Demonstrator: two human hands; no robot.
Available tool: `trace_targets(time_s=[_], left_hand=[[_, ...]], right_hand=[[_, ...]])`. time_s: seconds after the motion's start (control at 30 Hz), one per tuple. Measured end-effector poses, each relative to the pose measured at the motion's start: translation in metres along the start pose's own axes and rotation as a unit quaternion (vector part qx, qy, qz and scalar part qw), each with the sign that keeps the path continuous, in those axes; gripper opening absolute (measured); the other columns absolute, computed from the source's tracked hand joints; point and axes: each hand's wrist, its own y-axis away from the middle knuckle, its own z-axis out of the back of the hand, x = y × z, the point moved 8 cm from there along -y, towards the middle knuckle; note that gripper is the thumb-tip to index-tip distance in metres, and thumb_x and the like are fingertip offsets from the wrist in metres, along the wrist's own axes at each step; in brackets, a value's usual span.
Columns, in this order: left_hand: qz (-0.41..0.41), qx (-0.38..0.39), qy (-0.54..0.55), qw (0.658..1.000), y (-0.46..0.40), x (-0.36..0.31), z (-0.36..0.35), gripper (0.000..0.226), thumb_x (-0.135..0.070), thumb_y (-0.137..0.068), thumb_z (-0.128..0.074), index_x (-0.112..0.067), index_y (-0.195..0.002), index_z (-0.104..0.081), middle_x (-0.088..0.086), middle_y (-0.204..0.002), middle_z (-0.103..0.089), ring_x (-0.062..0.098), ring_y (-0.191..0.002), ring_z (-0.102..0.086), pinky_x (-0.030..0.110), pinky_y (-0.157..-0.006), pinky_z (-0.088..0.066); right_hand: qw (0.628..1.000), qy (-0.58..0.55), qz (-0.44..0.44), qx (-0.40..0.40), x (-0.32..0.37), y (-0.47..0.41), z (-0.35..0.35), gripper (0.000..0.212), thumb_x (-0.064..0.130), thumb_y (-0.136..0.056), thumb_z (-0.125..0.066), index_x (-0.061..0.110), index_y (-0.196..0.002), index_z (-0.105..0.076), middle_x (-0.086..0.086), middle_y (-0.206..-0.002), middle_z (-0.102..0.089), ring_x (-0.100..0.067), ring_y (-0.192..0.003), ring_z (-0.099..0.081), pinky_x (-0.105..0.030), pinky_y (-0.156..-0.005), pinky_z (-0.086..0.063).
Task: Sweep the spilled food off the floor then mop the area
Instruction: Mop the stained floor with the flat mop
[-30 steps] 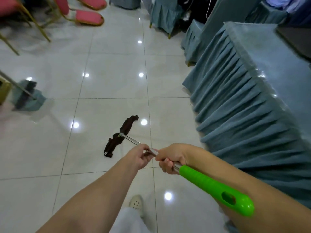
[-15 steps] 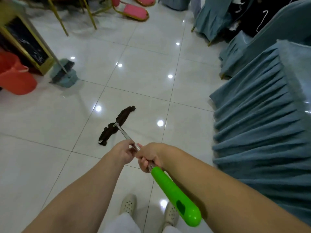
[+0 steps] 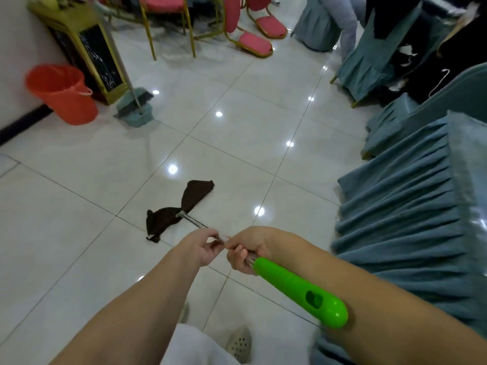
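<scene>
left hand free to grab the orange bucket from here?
Probably not. The left hand holds the mop shaft, and the orange bucket stands by the wall, well beyond arm's reach. The floor between looks unobstructed.

You've got a gold-framed cabinet w/ black marbled panels (image 3: 87,52) against the white wall, top left. Just left of it, nearer you, sits an orange plastic bucket w/ white handle (image 3: 63,93). Right of the cabinet, further back: pink-cushioned chairs w/ gold metal legs (image 3: 168,11), one tipped over (image 3: 253,40). Well right of the cabinet, across the floor: blue-grey pleated table skirt (image 3: 411,212) and blue-grey covered chairs (image 3: 366,59) behind it.
</scene>
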Motion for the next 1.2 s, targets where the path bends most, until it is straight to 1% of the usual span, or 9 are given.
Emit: trace_targets(time_s=[0.1, 0.3, 0.37, 0.5, 0.57, 0.67, 0.87, 1.0, 1.2], left_hand=[[-0.005, 0.008, -0.002, 1.0, 0.008, 0.012, -0.008, 0.017, -0.001, -0.094, -0.046, 0.002, -0.078, -0.046, 0.019, -0.089, -0.054, 0.025, -0.074, -0.06, 0.035, -0.076, -0.051], [-0.024, 0.029, 0.012, 0.999, 0.024, 0.014, -0.026, 0.013, 0.003, -0.094, -0.042, 0.001, -0.082, -0.043, 0.022, -0.083, -0.048, 0.029, -0.073, -0.053, 0.035, -0.036, -0.053], [-0.019, 0.022, 0.021, 0.999, 0.022, 0.012, -0.025, 0.013, 0.003, -0.094, -0.043, 0.0, -0.081, -0.044, 0.02, -0.082, -0.048, 0.029, -0.077, -0.053, 0.036, -0.038, -0.054], [-0.011, 0.021, 0.031, 0.999, 0.014, -0.007, -0.02, 0.015, 0.001, -0.093, -0.045, 0.001, -0.078, -0.046, 0.02, -0.081, -0.052, 0.027, -0.071, -0.056, 0.039, -0.058, -0.059], [-0.016, 0.016, 0.043, 0.999, 0.01, -0.025, -0.018, 0.014, 0.002, -0.093, -0.045, 0.001, -0.079, -0.047, 0.021, -0.081, -0.053, 0.027, -0.068, -0.056, 0.04, -0.062, -0.06], [-0.027, 0.004, 0.061, 0.998, 0.008, -0.063, -0.01, 0.015, 0.002, -0.093, -0.047, 0.001, -0.078, -0.046, 0.021, -0.078, -0.053, 0.027, -0.062, -0.054, 0.044, -0.053, -0.057], [-0.048, -0.016, 0.055, 0.997, 0.008, -0.157, 0.013, 0.016, 0.003, -0.093, -0.048, 0.004, -0.077, -0.046, 0.022, -0.079, -0.053, 0.031, -0.065, -0.058, 0.039, -0.075, -0.051], [-0.055, -0.037, 0.03, 0.997, -0.001, -0.216, 0.031, 0.014, 0.002, -0.092, -0.049, 0.004, -0.078, -0.047, 0.022, -0.075, -0.054, 0.029, -0.062, -0.059, 0.035, -0.069, -0.051], [-0.059, -0.046, 0.023, 0.997, -0.021, -0.288, 0.051, 0.017, 0.002, -0.092, -0.047, 0.004, -0.075, -0.047, 0.021, -0.074, -0.053, 0.028, -0.064, -0.057, 0.037, -0.073, -0.051]], right_hand=[[0.999, -0.004, -0.043, 0.015, -0.007, 0.02, 0.004, 0.037, 0.01, -0.1, -0.037, 0.009, -0.064, -0.04, 0.0, -0.032, -0.035, -0.007, -0.018, -0.033, -0.008, -0.026, -0.026], [0.997, 0.036, -0.069, -0.018, 0.001, 0.041, 0.007, 0.035, 0.012, -0.099, -0.042, 0.006, -0.065, -0.043, -0.001, -0.034, -0.033, -0.008, -0.018, -0.031, -0.01, -0.025, -0.027], [0.995, 0.058, -0.081, -0.028, 0.005, 0.043, 0.005, 0.034, 0.009, -0.098, -0.043, 0.006, -0.064, -0.043, -0.001, -0.035, -0.033, -0.009, -0.018, -0.031, -0.01, -0.024, -0.026], [0.99, 0.092, -0.094, -0.039, 0.022, 0.038, 0.001, 0.032, 0.007, -0.096, -0.043, 0.008, -0.063, -0.043, -0.001, -0.036, -0.035, -0.009, -0.017, -0.031, -0.01, -0.024, -0.025], [0.988, 0.113, -0.095, -0.035, 0.036, 0.032, -0.008, 0.033, 0.008, -0.096, -0.041, 0.011, -0.064, -0.039, -0.001, -0.032, -0.034, -0.008, -0.017, -0.031, -0.009, -0.025, -0.025], [0.99, 0.105, -0.093, -0.023, 0.065, 0.016, -0.027, 0.032, 0.01, -0.096, -0.042, 0.012, -0.065, -0.039, -0.001, -0.031, -0.035, -0.007, -0.017, -0.033, -0.009, -0.025, -0.026], [0.99, 0.086, -0.109, 0.031, 0.14, -0.031, -0.07, 0.03, 0.019, -0.099, -0.042, 0.011, -0.07, -0.044, 0.003, -0.046, -0.037, -0.005, -0.023, -0.034, -0.006, -0.035, -0.029], [0.981, 0.121, -0.133, 0.078, 0.185, -0.062, -0.101, 0.031, 0.027, -0.1, -0.035, 0.018, -0.07, -0.037, 0.006, -0.043, -0.038, -0.007, -0.032, -0.012, 0.002, -0.052, -0.026], [0.985, 0.039, -0.132, 0.1, 0.237, -0.093, -0.143, 0.032, 0.019, -0.1, -0.031, 0.015, -0.07, -0.036, 0.002, -0.041, -0.041, -0.005, -0.025, -0.041, -0.008, -0.035, -0.025]])
